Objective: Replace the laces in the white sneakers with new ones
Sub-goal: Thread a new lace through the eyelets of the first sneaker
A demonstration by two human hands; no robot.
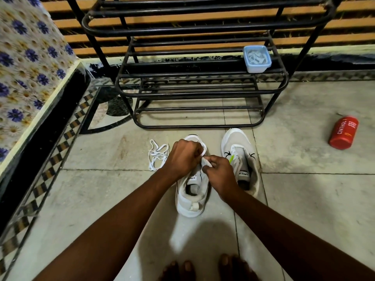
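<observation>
While both hands pinch a white lace [206, 161], laces fill the blue tub [257, 59].

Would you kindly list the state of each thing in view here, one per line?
Left sneaker: upright on the floor, being laced.
Right sneaker: upright, no lace visible.
White lace: pinched by both hands over the left sneaker.
Loose lace: tangled on the floor, apart from the sneakers.
Left hand: curled, gripping the lace.
Right hand: pinching the lace.
Red bottle: lying on its side.
Blue container: lid on, on the shoe rack.
</observation>
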